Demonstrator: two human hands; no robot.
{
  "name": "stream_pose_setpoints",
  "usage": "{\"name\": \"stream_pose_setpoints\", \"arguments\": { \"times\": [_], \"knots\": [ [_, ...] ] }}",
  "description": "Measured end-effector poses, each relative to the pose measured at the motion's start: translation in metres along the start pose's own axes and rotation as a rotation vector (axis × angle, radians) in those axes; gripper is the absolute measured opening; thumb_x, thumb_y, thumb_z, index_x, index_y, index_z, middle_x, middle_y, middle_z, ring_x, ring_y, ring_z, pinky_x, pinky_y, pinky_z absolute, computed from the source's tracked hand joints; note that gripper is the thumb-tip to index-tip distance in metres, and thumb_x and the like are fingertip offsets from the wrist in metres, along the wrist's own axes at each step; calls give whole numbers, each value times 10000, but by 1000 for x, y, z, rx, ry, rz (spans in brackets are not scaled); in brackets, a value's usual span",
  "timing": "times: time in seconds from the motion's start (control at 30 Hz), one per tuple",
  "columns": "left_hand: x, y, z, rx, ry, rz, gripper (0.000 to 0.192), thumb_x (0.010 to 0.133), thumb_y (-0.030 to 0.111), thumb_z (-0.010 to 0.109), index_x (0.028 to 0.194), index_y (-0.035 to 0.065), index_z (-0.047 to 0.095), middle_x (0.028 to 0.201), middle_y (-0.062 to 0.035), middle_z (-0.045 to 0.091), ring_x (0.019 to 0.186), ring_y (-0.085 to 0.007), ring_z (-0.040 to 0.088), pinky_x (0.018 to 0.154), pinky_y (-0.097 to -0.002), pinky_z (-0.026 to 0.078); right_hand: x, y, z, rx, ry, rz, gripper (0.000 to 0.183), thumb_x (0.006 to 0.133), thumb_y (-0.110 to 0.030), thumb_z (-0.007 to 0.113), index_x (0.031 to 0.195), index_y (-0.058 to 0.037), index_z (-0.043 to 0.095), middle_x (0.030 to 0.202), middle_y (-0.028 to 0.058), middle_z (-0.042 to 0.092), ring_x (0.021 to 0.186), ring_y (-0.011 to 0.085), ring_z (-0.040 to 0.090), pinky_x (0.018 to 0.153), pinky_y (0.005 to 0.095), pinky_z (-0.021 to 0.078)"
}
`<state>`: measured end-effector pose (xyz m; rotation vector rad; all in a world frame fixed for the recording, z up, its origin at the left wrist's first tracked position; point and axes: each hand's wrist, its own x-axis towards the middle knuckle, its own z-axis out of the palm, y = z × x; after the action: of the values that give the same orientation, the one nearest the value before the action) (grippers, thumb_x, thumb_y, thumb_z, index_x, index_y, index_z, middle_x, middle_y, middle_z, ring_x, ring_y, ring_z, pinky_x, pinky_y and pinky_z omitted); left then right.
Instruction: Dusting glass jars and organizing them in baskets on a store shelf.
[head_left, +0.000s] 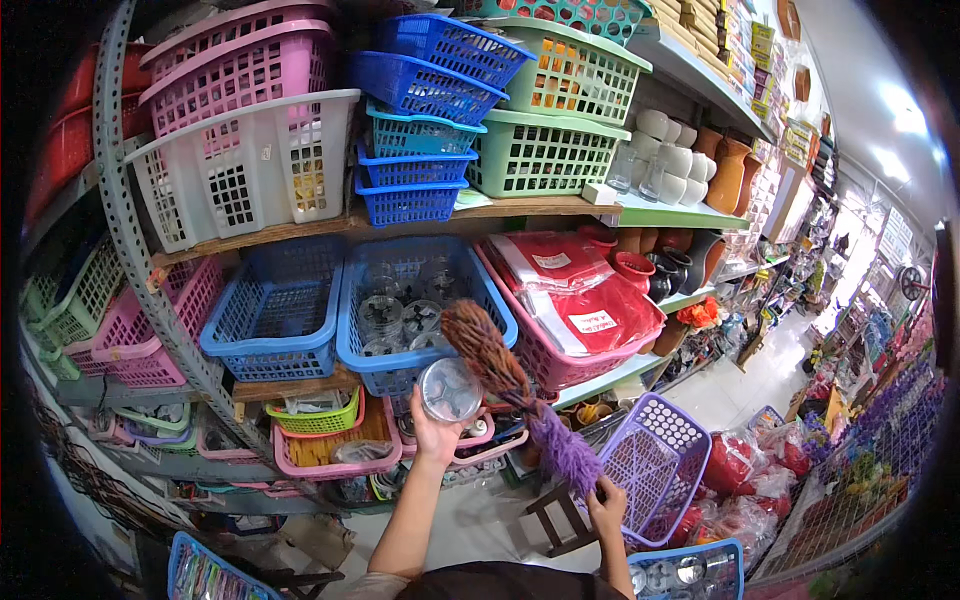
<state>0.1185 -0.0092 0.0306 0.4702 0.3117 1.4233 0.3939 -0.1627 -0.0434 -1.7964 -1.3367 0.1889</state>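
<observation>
In my left hand (437, 431) is a round clear plastic container (450, 390), held up before the shelf with its flat face towards me. My right hand (606, 506) grips the lower end of a fluffy duster (562, 444), purple near the hand and brown-orange at its far end. The duster slants up to the left, and its tip overlaps the rim of a blue plastic basket (390, 365). Similar round clear containers (381, 313) with dark parts lie inside that basket.
Beside it stand another blue basket (270, 349) and a pink basket (577, 367) with red packets (600, 300). A perforated metal post (139, 202) rises at left. Below right are a purple basket (652, 465), a dark wooden stool (559, 517) and bagged red goods (742, 465).
</observation>
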Motion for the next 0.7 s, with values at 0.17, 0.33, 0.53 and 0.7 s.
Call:
{"name": "stream_pose_setpoints", "arguments": {
  "times": [0.17,0.33,0.53,0.7],
  "knots": [
    [-4,6,-4,-51,0,-35,658,863,595,361,1329,131,367,1320,-103,435,1182,-286,451,938,-510,403,1,0,-7,17,-117,-166,211,655,-138,632,839,-38,614,608,186,552,549,333,563,535,367,429],
    [-10,5,0,13,-28,-77,671,857,597,371,1341,133,349,1324,-102,433,1198,-298,440,911,-542,421,-5,9,5,-12,-64,-44,189,678,-144,623,829,-33,596,603,202,538,550,358,549,525,394,409],
    [-17,3,-9,35,-57,-51,638,836,492,499,1328,111,358,1290,-141,466,1160,-336,476,930,-540,425,-7,15,-3,-61,-73,-44,208,687,-148,627,862,-36,614,604,195,541,535,343,551,520,394,412],
    [-17,-1,-22,322,-114,71,562,814,308,583,1297,90,397,1243,-148,504,1124,-309,511,929,-460,439,-8,32,-3,9,98,-2,195,661,-116,607,817,-2,592,515,85,437,452,141,400,458,321,323]
  ]
}}
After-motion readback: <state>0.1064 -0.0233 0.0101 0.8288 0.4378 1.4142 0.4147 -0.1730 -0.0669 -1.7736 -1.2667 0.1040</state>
